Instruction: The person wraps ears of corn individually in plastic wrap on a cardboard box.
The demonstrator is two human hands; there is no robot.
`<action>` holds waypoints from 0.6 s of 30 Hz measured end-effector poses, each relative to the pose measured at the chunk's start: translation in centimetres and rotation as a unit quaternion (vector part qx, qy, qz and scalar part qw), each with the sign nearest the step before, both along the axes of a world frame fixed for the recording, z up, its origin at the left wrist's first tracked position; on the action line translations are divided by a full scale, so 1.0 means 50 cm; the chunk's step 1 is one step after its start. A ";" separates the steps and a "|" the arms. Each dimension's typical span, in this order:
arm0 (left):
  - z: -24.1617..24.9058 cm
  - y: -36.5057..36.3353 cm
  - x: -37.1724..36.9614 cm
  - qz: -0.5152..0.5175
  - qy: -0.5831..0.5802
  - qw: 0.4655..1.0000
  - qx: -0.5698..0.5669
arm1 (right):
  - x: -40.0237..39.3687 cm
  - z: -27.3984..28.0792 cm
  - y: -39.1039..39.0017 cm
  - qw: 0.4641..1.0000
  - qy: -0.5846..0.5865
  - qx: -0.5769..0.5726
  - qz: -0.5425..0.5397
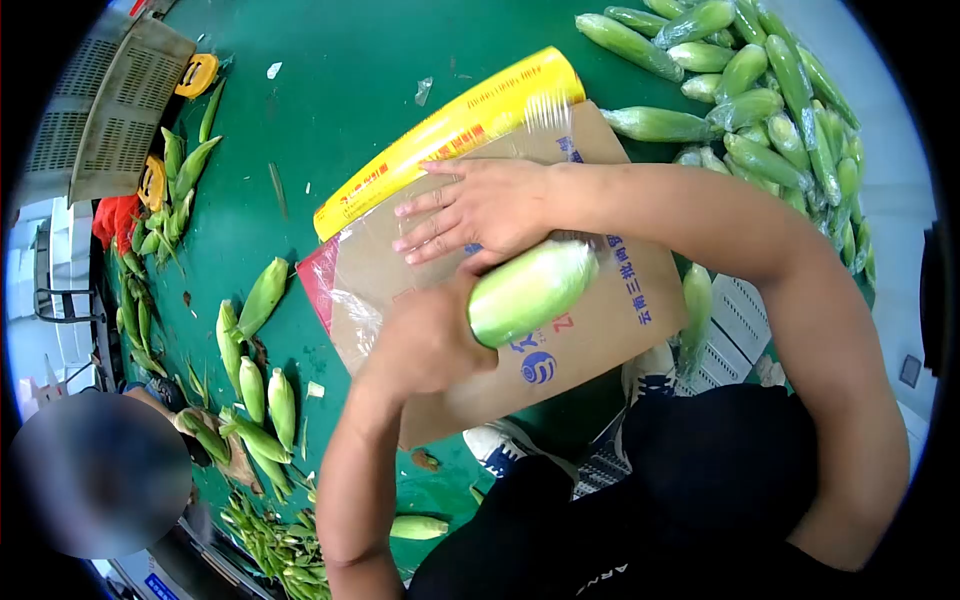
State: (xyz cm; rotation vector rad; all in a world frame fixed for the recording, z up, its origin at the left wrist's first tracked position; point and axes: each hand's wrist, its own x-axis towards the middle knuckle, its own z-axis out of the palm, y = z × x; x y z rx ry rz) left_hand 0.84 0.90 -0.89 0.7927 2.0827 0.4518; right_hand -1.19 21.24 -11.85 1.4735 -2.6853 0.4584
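Now | corn (530, 292): pale grn, glossy (bit blurry) | in L hand (430, 328)

Green floor (350, 50), smooth, glossy, scattered with small scraps. Upper left: beige perforated plastic panels (128, 105). Far left: whitish background, black frame (65, 292), possibly chair. Right edge: pale surface (895, 180), wall or floor unclear. Light bright.

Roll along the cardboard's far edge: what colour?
The roll is yellow with red print, shown best in the head view.
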 end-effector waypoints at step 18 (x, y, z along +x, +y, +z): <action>0.067 -0.237 0.127 -0.094 -0.112 0.979 0.140 | 0.281 0.050 -0.055 0.795 -0.542 -0.266 0.060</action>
